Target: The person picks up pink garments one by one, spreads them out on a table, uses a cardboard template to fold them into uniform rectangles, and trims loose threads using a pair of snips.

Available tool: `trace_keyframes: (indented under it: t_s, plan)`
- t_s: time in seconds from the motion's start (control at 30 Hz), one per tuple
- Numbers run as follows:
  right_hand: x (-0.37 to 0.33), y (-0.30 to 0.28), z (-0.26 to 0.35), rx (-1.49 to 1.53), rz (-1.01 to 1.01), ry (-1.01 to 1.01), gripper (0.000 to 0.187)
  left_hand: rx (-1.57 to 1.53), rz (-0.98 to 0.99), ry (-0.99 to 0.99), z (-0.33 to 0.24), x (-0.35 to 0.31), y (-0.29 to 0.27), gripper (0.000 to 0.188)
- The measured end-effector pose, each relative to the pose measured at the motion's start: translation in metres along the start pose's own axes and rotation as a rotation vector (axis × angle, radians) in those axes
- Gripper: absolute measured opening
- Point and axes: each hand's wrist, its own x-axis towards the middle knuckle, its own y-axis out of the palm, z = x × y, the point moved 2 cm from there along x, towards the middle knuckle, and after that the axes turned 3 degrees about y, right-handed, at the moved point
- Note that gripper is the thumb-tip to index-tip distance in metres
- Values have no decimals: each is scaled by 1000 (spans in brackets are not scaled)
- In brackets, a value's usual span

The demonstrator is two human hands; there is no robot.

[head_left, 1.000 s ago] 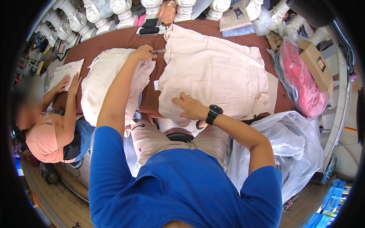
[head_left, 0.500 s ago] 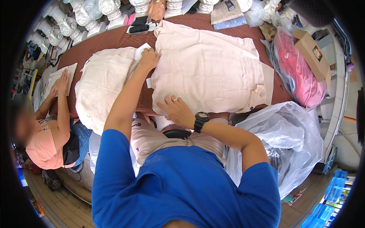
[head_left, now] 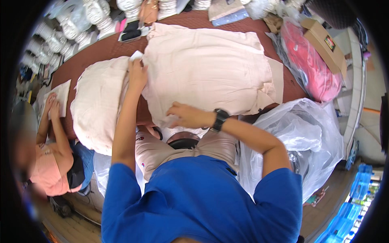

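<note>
A large pale pink garment (head_left: 206, 69) lies spread on the brown-covered table in front of me. To its left is a second, bunched pale pink cloth pile (head_left: 99, 95). Between the two, my left hand (head_left: 137, 75) reaches to the far side with bent fingers closed at a small white card (head_left: 136, 55), partly covering it. My right hand (head_left: 186, 116), a black watch on its wrist, hovers at the near-left edge of the large garment. Its fingers are apart and slightly blurred, holding nothing.
White ornate pedestals (head_left: 97, 16) line the far edge beside black rolled items (head_left: 131, 31). At right are a bagged red bundle (head_left: 308, 60), a cardboard box (head_left: 324, 46) and a clear plastic bag (head_left: 296, 133). At left, a co-worker's hands (head_left: 52, 106) rest on folded cloth.
My view has shifted, so the table things sit further left. My left hand has drawn slightly nearer beside the white card. My right hand has lifted, its fingers turning leftward.
</note>
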Motion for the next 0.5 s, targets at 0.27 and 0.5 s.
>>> trace_keyframes:
  t_s: [0.27, 0.5]
  plan:
    - [-170, -181, -138, -1048, 83, 878, 38, 68, 369, -295, -75, -142, -64, 26]
    - [-228, -215, -204, -442, 173, 1080, 14, -684, 267, -713, -46, -155, -54, 30]
